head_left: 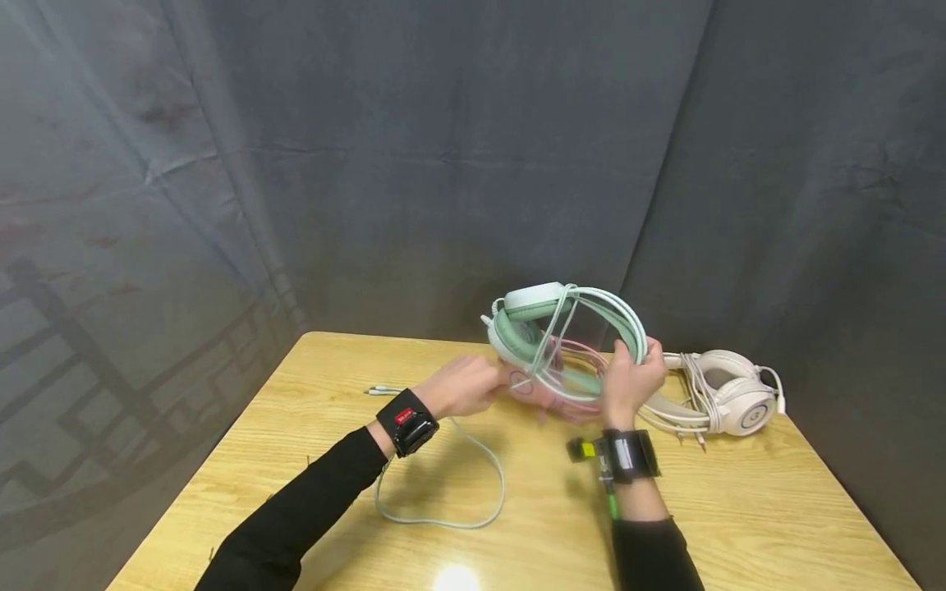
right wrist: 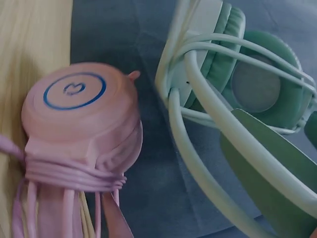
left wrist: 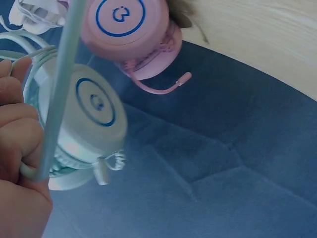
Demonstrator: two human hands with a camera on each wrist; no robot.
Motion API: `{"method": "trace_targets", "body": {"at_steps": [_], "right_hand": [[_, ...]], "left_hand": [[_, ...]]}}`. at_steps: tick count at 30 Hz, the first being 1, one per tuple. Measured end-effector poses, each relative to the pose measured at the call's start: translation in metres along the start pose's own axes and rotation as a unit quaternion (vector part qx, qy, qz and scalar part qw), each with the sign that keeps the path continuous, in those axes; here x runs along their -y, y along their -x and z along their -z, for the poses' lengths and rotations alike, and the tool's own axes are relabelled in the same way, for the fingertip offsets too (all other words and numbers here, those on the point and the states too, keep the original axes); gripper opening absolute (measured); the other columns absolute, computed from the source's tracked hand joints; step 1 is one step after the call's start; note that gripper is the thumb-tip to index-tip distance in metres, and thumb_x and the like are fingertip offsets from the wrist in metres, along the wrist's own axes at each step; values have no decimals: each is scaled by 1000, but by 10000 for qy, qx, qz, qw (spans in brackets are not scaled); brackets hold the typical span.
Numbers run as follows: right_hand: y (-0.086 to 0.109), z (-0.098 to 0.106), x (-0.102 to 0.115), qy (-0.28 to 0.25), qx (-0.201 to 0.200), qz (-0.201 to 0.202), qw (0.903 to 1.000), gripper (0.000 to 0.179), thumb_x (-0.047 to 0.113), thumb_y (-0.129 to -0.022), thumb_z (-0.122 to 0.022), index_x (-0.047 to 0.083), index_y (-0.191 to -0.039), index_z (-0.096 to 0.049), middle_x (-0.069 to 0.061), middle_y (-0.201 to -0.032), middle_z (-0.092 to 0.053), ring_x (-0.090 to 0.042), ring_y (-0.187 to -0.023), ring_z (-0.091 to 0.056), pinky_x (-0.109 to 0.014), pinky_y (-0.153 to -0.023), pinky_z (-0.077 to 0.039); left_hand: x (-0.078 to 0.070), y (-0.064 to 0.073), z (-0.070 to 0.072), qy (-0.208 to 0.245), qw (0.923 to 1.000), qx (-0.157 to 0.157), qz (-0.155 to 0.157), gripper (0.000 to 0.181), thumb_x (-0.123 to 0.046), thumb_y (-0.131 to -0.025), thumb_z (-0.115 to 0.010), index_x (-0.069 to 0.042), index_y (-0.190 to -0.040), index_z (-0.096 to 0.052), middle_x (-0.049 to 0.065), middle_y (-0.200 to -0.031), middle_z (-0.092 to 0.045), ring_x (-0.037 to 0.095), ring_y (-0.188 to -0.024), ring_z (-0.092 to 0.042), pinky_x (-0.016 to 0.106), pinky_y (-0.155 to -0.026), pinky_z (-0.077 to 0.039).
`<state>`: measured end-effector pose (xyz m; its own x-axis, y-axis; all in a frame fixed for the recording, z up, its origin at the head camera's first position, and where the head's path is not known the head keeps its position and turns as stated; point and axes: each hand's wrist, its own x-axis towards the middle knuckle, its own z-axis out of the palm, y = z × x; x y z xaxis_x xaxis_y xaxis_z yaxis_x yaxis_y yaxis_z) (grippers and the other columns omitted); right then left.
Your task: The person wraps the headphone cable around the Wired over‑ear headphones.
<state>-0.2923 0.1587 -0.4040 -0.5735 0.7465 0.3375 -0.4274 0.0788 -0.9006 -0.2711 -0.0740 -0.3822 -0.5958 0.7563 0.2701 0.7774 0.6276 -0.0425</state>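
Observation:
A mint-green and white headset [head_left: 534, 296] is held up above the back of the table, its cable wound round the ear cups and headband. My right hand [head_left: 632, 382] grips it by the headband at the right end. My left hand [head_left: 469, 386] pinches the pale green cable [left wrist: 62, 94], its fingers curled round it beside the ear cup in the left wrist view. A loop of that cable [head_left: 443, 523] lies on the tabletop below the left wrist, its plug end [head_left: 386, 390] further back. In the head view, the green headset partly hides a pink headset [head_left: 523, 381] behind it.
To the right, a cream-white headset [head_left: 742, 405] lies on the wooden table [head_left: 769, 509] with its cable wrapped round it. The pink headset [right wrist: 81, 106] lies near the table's back edge. Grey cloth [head_left: 443, 164] hangs behind the table and at both sides.

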Motion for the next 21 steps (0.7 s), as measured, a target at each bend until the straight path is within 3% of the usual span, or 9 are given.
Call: {"method": "trace_targets", "body": {"at_steps": [3,5,9,12,15,18,21], "right_hand": [[4,-2,0,153,55,417,9990,24,-3,-76,-63,19,-77,-53,10,-64,-51,-6,-55,-47,-20,-58,-43],[7,-3,0,253,72,663,9975,25,-2,-75,-64,21,-77,-54,12,-65,-51,-8,-60,-46,-21,-64,-38],[10,-3,1,379,171,861,9954,22,-1,-74,-63,19,-76,-55,16,-63,-49,-12,-61,-46,-24,-65,-36],[11,-1,2,731,297,1009,9918,11,1,-74,-63,10,-79,-61,16,-62,-50,-14,-62,-47,-25,-64,-36],[10,2,3,1139,447,1162,9857,13,4,-72,-65,4,-85,-65,7,-64,-57,-19,-63,-49,-28,-65,-36],[8,4,5,1335,525,1271,9815,16,8,-72,-67,4,-88,-66,-6,-69,-63,-23,-64,-50,-32,-68,-36],[5,7,7,1355,520,1323,9805,15,8,-73,-67,3,-88,-66,-11,-71,-63,-25,-65,-50,-33,-67,-36]], "left_hand": [[-3,-7,1,-4,9997,-151,-180,17,-16,-95,-62,-22,-106,-73,-2,-104,-70,11,-78,-64,19,-64,-51],[-4,-10,3,8,9993,-260,-278,18,-14,-92,-66,-21,-106,-73,1,-116,-68,15,-90,-66,23,-72,-54],[-3,-13,9,-9,9994,-245,-226,18,-11,-87,-70,-19,-103,-74,-2,-107,-71,13,-87,-65,23,-74,-53],[-1,-12,17,-186,9997,-164,-53,10,-10,-86,-70,-19,-88,-74,-7,-83,-69,8,-68,-60,20,-62,-49],[2,-11,29,-522,9984,-224,-17,14,-11,-86,-68,-20,-76,-70,-10,-69,-61,6,-57,-50,20,-52,-42],[8,-11,45,-904,9947,-476,-127,16,-15,-88,-68,-19,-72,-67,-10,-67,-56,6,-55,-45,22,-49,-40],[16,-10,60,-1184,9881,-955,-217,13,-22,-90,-69,-19,-77,-70,-9,-66,-53,6,-53,-42,24,-47,-40]]}}
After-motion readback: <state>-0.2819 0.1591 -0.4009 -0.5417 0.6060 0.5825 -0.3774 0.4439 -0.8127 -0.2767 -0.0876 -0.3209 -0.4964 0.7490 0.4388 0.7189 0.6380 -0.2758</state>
